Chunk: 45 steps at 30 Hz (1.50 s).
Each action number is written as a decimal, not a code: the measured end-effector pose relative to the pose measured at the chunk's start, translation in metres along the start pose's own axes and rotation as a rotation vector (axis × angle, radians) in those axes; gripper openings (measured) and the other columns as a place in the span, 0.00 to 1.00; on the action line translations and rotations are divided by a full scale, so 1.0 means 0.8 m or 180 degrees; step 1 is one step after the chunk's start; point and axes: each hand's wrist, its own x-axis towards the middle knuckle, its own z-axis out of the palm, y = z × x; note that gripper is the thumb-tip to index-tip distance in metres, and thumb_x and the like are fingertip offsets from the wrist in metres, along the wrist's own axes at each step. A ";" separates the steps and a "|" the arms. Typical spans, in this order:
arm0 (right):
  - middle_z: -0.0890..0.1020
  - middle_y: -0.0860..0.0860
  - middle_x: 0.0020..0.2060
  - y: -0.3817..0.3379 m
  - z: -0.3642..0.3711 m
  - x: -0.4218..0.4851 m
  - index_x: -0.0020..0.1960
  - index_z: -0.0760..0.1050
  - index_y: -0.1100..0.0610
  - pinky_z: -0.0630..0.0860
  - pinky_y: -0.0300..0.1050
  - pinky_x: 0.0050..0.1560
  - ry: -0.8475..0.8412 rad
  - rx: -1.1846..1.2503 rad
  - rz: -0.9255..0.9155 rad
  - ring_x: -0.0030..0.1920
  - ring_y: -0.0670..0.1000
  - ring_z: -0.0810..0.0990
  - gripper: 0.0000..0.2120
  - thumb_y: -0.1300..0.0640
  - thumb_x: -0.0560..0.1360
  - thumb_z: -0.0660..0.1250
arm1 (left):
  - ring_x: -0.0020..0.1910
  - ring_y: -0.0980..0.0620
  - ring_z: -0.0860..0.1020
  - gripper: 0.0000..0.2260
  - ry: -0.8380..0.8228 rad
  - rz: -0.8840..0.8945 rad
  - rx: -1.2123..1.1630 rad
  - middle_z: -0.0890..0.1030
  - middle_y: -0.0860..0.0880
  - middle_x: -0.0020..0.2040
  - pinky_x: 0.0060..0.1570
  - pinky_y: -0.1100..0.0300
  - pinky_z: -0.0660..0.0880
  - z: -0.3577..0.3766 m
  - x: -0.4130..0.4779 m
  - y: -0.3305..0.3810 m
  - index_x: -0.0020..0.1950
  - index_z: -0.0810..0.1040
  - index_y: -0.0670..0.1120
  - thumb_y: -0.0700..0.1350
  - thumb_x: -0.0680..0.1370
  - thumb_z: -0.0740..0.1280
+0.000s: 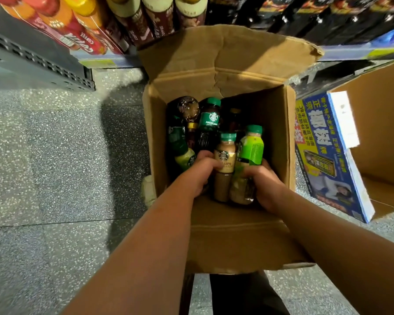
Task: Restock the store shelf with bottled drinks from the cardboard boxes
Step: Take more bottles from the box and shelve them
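Note:
An open cardboard box (280,137) stands on the floor in front of the store shelf (350,52). Inside it lie several green-capped bottled coffee drinks. My left hand (201,172) grips a beige latte bottle (224,155) near its middle. My right hand (263,186) grips a bottle with a bright green label (251,147) right beside it. Both held bottles point cap-first toward the shelf, at the box's near side. A dark Americano bottle (208,123) and a green-labelled bottle (184,156) lie deeper in the box, to the left.
The shelf above holds rows of red, brown and black drink bottles (146,21). A second open cardboard box (382,123) with a blue printed side (325,155) stands to the right. A grey perforated shelf base (39,62) is at the left. The floor is grey speckled tile.

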 end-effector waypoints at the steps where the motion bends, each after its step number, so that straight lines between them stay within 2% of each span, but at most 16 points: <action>1: 0.79 0.60 0.54 0.000 0.001 -0.003 0.64 0.69 0.53 0.77 0.59 0.54 -0.0065 -0.0016 0.0005 0.53 0.61 0.79 0.25 0.70 0.70 0.63 | 0.62 0.46 0.71 0.17 0.0006 -0.0007 0.0000 0.74 0.47 0.63 0.54 0.50 0.64 -0.002 -0.003 -0.004 0.61 0.69 0.53 0.41 0.74 0.65; 4: 0.79 0.58 0.54 -0.005 0.003 -0.018 0.56 0.71 0.48 0.76 0.56 0.52 -0.0232 -0.0141 -0.0018 0.53 0.59 0.78 0.21 0.69 0.70 0.64 | 0.64 0.49 0.70 0.21 -0.0083 0.0019 -0.0050 0.74 0.49 0.65 0.58 0.51 0.62 -0.006 -0.021 -0.009 0.68 0.70 0.49 0.44 0.75 0.67; 8: 0.79 0.59 0.55 -0.018 -0.003 -0.039 0.65 0.69 0.51 0.78 0.55 0.48 -0.0353 -0.0127 -0.0111 0.54 0.61 0.79 0.27 0.67 0.69 0.68 | 0.58 0.49 0.74 0.19 -0.0250 0.0164 -0.0390 0.78 0.49 0.58 0.63 0.48 0.69 -0.001 -0.051 -0.005 0.67 0.72 0.49 0.46 0.76 0.67; 14: 0.81 0.63 0.53 -0.059 -0.015 -0.102 0.63 0.73 0.58 0.78 0.59 0.48 -0.0642 -0.0127 -0.0421 0.48 0.61 0.80 0.23 0.69 0.70 0.67 | 0.42 0.48 0.78 0.12 -0.0456 0.0517 -0.1101 0.80 0.46 0.46 0.45 0.55 0.75 0.025 -0.134 0.025 0.62 0.74 0.47 0.45 0.79 0.62; 16: 0.80 0.64 0.54 -0.072 -0.016 -0.137 0.64 0.73 0.61 0.79 0.56 0.46 -0.0746 -0.0139 -0.0491 0.48 0.60 0.80 0.24 0.69 0.68 0.66 | 0.38 0.46 0.79 0.16 -0.0464 0.0619 -0.1233 0.81 0.44 0.43 0.40 0.57 0.77 0.034 -0.173 0.036 0.60 0.77 0.46 0.47 0.73 0.65; 19: 0.80 0.64 0.53 -0.089 -0.014 -0.197 0.63 0.73 0.67 0.80 0.48 0.44 -0.1027 -0.0352 -0.0786 0.48 0.58 0.80 0.28 0.66 0.63 0.68 | 0.33 0.48 0.81 0.08 -0.0426 0.0981 -0.1265 0.83 0.43 0.37 0.36 0.59 0.79 0.040 -0.225 0.047 0.45 0.84 0.43 0.42 0.71 0.67; 20: 0.80 0.64 0.54 -0.094 -0.013 -0.217 0.63 0.73 0.68 0.79 0.49 0.47 -0.1053 -0.0439 -0.0902 0.49 0.59 0.80 0.30 0.64 0.61 0.69 | 0.35 0.47 0.82 0.08 -0.0363 0.1086 -0.1254 0.84 0.42 0.40 0.39 0.58 0.79 0.040 -0.241 0.050 0.47 0.83 0.42 0.41 0.71 0.68; 22: 0.81 0.62 0.55 -0.103 -0.011 -0.256 0.64 0.72 0.64 0.78 0.56 0.55 -0.0996 -0.0496 -0.1056 0.52 0.61 0.81 0.33 0.64 0.59 0.71 | 0.45 0.43 0.82 0.19 -0.0165 0.1294 -0.1142 0.83 0.41 0.49 0.49 0.50 0.79 0.037 -0.276 0.055 0.57 0.79 0.42 0.43 0.67 0.72; 24: 0.81 0.60 0.54 -0.110 -0.007 -0.295 0.64 0.69 0.60 0.77 0.58 0.56 -0.0898 -0.0504 -0.1171 0.53 0.60 0.81 0.31 0.67 0.63 0.72 | 0.50 0.42 0.81 0.18 0.0026 0.1443 -0.1015 0.83 0.44 0.50 0.54 0.47 0.76 0.031 -0.317 0.062 0.57 0.77 0.47 0.43 0.68 0.73; 26: 0.83 0.58 0.51 -0.113 0.000 -0.334 0.60 0.72 0.57 0.79 0.54 0.52 -0.0974 -0.0499 -0.1364 0.51 0.57 0.82 0.23 0.70 0.68 0.70 | 0.53 0.43 0.80 0.16 0.0093 0.1489 -0.0895 0.82 0.46 0.51 0.58 0.45 0.74 0.024 -0.359 0.067 0.53 0.75 0.52 0.46 0.67 0.75; 30: 0.86 0.55 0.44 -0.124 0.016 -0.420 0.57 0.77 0.59 0.82 0.46 0.42 -0.0994 -0.0485 -0.1728 0.44 0.53 0.85 0.19 0.70 0.68 0.70 | 0.55 0.43 0.79 0.38 0.0185 0.1625 -0.0641 0.81 0.46 0.56 0.60 0.41 0.72 0.008 -0.450 0.087 0.59 0.74 0.52 0.56 0.51 0.80; 34: 0.85 0.60 0.46 -0.142 0.025 -0.498 0.56 0.78 0.64 0.81 0.47 0.37 -0.0890 -0.0253 -0.1883 0.40 0.57 0.85 0.16 0.71 0.69 0.69 | 0.50 0.41 0.81 0.30 0.0140 0.1978 -0.0595 0.83 0.43 0.52 0.54 0.43 0.77 -0.004 -0.543 0.109 0.56 0.77 0.47 0.50 0.56 0.78; 37: 0.85 0.57 0.42 -0.157 0.027 -0.574 0.53 0.79 0.61 0.77 0.34 0.31 -0.0635 -0.0307 -0.2068 0.30 0.48 0.83 0.12 0.67 0.70 0.71 | 0.50 0.41 0.82 0.26 0.0104 0.2344 -0.0371 0.84 0.43 0.50 0.52 0.45 0.77 -0.007 -0.606 0.126 0.54 0.80 0.45 0.50 0.58 0.77; 40: 0.78 0.49 0.33 -0.163 0.020 -0.649 0.47 0.75 0.59 0.66 0.27 0.18 -0.0557 -0.0088 -0.2238 0.27 0.42 0.75 0.09 0.71 0.71 0.69 | 0.41 0.48 0.82 0.10 -0.0114 0.2652 -0.0040 0.84 0.45 0.43 0.45 0.57 0.80 -0.009 -0.665 0.139 0.49 0.81 0.41 0.43 0.70 0.74; 43: 0.83 0.53 0.39 -0.162 0.015 -0.683 0.45 0.77 0.58 0.70 0.29 0.22 -0.0454 -0.0067 -0.2439 0.31 0.45 0.78 0.10 0.70 0.69 0.72 | 0.46 0.44 0.82 0.10 -0.0010 0.2780 -0.0024 0.85 0.43 0.48 0.49 0.51 0.78 -0.006 -0.711 0.143 0.49 0.83 0.44 0.42 0.69 0.76; 45: 0.85 0.55 0.45 -0.166 0.015 -0.696 0.49 0.80 0.58 0.75 0.35 0.31 -0.0320 -0.0080 -0.2579 0.38 0.49 0.83 0.13 0.68 0.66 0.74 | 0.44 0.48 0.82 0.08 0.0097 0.2930 0.0013 0.85 0.49 0.44 0.51 0.50 0.78 0.000 -0.739 0.144 0.44 0.82 0.51 0.45 0.68 0.77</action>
